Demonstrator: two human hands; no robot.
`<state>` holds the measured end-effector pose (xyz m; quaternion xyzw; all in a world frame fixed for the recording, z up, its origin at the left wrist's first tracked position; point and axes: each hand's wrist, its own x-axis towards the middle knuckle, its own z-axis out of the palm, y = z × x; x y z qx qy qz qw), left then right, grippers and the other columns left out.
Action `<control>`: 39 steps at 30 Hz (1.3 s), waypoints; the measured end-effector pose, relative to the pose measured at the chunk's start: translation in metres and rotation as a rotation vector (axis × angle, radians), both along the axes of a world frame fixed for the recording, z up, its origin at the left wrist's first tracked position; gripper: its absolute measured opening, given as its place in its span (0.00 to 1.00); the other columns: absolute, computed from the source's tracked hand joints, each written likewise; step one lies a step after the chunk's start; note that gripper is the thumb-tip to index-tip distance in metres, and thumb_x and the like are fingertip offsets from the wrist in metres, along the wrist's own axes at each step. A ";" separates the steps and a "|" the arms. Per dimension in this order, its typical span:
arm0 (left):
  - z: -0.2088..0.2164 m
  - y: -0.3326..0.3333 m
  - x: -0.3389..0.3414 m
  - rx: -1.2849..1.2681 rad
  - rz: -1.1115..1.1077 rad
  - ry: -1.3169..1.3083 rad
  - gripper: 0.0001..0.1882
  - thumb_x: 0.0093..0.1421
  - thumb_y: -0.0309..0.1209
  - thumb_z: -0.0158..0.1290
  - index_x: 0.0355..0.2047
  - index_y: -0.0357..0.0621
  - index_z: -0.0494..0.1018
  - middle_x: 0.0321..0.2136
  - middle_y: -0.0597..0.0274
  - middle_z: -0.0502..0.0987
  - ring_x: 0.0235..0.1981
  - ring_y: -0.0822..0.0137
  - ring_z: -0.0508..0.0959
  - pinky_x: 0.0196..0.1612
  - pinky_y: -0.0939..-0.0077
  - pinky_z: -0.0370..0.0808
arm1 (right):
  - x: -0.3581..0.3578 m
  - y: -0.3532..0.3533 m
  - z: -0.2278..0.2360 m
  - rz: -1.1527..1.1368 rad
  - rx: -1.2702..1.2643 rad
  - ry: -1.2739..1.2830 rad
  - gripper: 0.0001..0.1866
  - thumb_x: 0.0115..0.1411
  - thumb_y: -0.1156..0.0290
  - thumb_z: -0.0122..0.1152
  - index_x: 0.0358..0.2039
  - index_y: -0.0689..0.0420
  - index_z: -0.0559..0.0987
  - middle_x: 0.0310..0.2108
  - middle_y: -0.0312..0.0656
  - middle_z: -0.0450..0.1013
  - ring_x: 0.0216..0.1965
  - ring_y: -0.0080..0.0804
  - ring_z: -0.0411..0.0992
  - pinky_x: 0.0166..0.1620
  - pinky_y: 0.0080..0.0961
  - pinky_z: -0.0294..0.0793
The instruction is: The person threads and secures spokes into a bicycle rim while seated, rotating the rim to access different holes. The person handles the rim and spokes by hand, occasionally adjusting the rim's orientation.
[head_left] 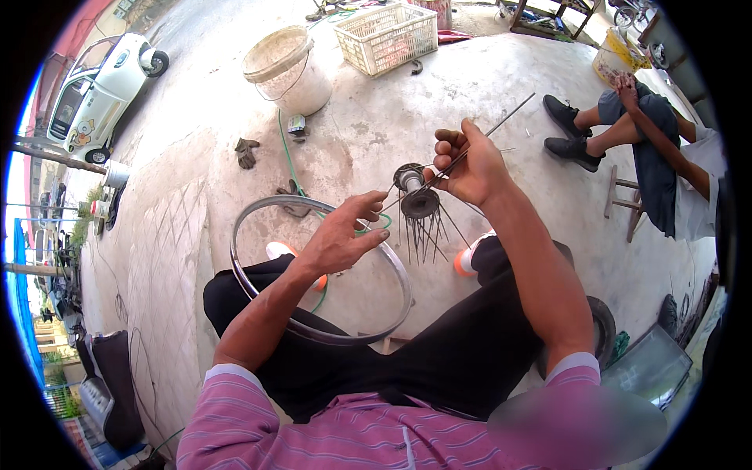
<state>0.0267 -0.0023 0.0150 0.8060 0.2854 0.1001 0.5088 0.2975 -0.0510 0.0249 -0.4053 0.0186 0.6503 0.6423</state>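
A metal wheel hub (421, 204) with a dark round flange is held up in front of me, and several thin spokes (423, 235) dangle from it. My right hand (474, 166) is closed around a few long spokes beside the hub; their far ends stick out up and to the right. My left hand (345, 235) reaches toward the hub from the left, thumb apart from the fingers. Its fingertips are close to a spoke; whether they touch it I cannot tell. A shiny bare wheel rim (399, 274) leans over my left thigh, around and below my left hand.
A dirty white bucket (294, 78) and a cream plastic crate (388, 39) stand ahead. Gloves (246, 153) and a green hose (286, 145) lie on the concrete. At right, a person (650, 149) sits near a yellow bucket (615, 59). A tire (601, 333) lies by my right leg.
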 end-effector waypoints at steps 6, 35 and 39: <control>-0.003 0.004 -0.001 -0.249 0.017 0.039 0.37 0.60 0.32 0.61 0.68 0.46 0.60 0.50 0.49 0.73 0.50 0.58 0.77 0.51 0.61 0.76 | -0.033 0.004 0.003 0.092 0.007 0.081 0.28 0.76 0.48 0.32 0.41 0.59 0.75 0.25 0.35 0.69 0.24 0.29 0.67 0.44 0.53 0.77; -0.021 0.015 -0.018 -0.595 0.132 -0.093 0.31 0.58 0.21 0.58 0.62 0.35 0.62 0.49 0.57 0.77 0.50 0.67 0.78 0.55 0.69 0.75 | -0.052 0.025 -0.013 0.297 0.065 -0.331 0.18 0.66 0.55 0.60 0.44 0.58 0.76 0.37 0.39 0.78 0.36 0.27 0.77 0.45 0.26 0.76; -0.012 0.017 -0.016 -0.610 0.177 -0.124 0.31 0.59 0.21 0.58 0.62 0.35 0.63 0.49 0.58 0.78 0.49 0.67 0.78 0.54 0.69 0.76 | -0.051 0.015 -0.013 0.360 0.053 -0.466 0.20 0.66 0.55 0.61 0.47 0.58 0.75 0.39 0.39 0.78 0.37 0.24 0.77 0.45 0.25 0.75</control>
